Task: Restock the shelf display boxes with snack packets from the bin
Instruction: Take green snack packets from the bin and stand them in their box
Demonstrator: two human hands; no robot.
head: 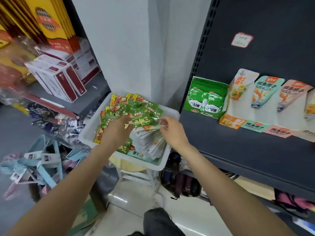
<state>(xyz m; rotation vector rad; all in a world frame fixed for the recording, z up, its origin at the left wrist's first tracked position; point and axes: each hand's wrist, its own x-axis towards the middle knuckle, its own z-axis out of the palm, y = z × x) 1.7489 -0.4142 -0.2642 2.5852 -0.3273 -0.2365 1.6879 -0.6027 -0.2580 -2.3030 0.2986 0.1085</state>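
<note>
My arms were bare all the way up, no sleeves reaching into sight, no watch or bracelet on either wrist. My left hand [117, 128] and my right hand [172, 130] wore no gloves. Below them, my knee [156, 222] was covered by dark grey trousers.

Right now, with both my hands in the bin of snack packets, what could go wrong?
1. The green packets are heaped above the white bin rim; lifting some with the left hand may spill others.
2. The right hand pinches only a packet edge, so it may slip.
3. The bin sits on a narrow stand and could tip if pressed.
</note>
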